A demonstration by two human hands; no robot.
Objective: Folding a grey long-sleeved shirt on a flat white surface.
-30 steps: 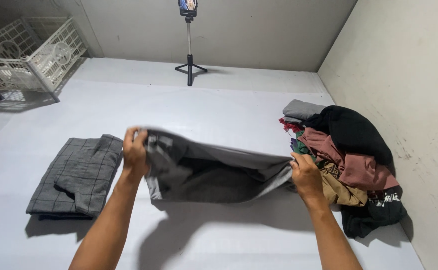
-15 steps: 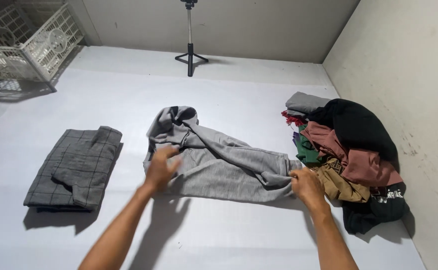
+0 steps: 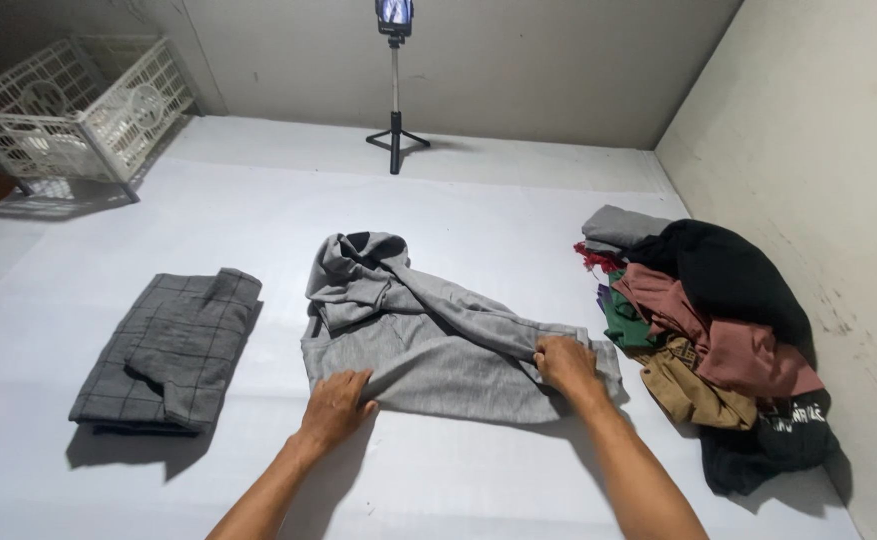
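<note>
A grey hooded sweatshirt point(image 3: 429, 330) lies rumpled on the white floor in the middle of the head view, hood at the far left end. My left hand point(image 3: 337, 407) rests flat on its near left edge, fingers spread. My right hand point(image 3: 565, 362) pinches a fold of the grey fabric near its right end.
A folded grey checked garment point(image 3: 169, 348) lies to the left. A heap of mixed clothes point(image 3: 714, 330), black, pink, green and tan, sits against the right wall. A white plastic basket point(image 3: 79, 105) stands far left; a phone tripod point(image 3: 396, 110) stands by the back wall.
The sweatshirt, held up and stretched between both hands a second ago, now lies on the floor. My left hand let go and moved to its near edge; my right hand shifted left on the fabric.
</note>
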